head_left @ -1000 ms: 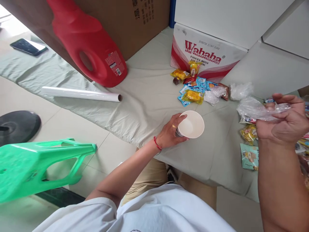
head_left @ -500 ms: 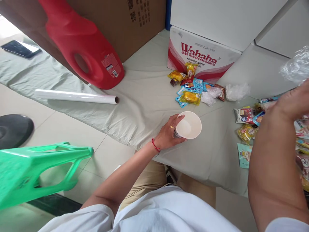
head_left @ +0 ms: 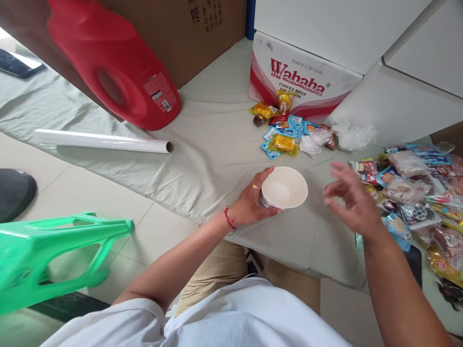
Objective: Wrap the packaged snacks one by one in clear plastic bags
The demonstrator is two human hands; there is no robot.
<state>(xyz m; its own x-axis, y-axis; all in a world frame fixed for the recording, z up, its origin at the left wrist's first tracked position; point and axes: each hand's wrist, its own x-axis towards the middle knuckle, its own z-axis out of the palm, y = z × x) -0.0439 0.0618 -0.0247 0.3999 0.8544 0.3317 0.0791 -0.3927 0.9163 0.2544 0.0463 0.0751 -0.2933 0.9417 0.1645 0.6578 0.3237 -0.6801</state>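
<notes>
The left hand (head_left: 249, 203) clasps the white cup (head_left: 285, 189) by its left side, mid-frame; the right hand (head_left: 352, 205), loosely spread, hangs apart rightward.

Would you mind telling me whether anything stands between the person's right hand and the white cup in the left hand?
Nothing visible does: between the right hand and the white cup, which the left hand holds, only the pale cloth shows.

Daylight is coming from the upper left, glaring off the phone (head_left: 16, 64) and white roll (head_left: 103, 140); my right hand (head_left: 350, 200) is blurring, and the wide view is stretching toward its edges.
</notes>
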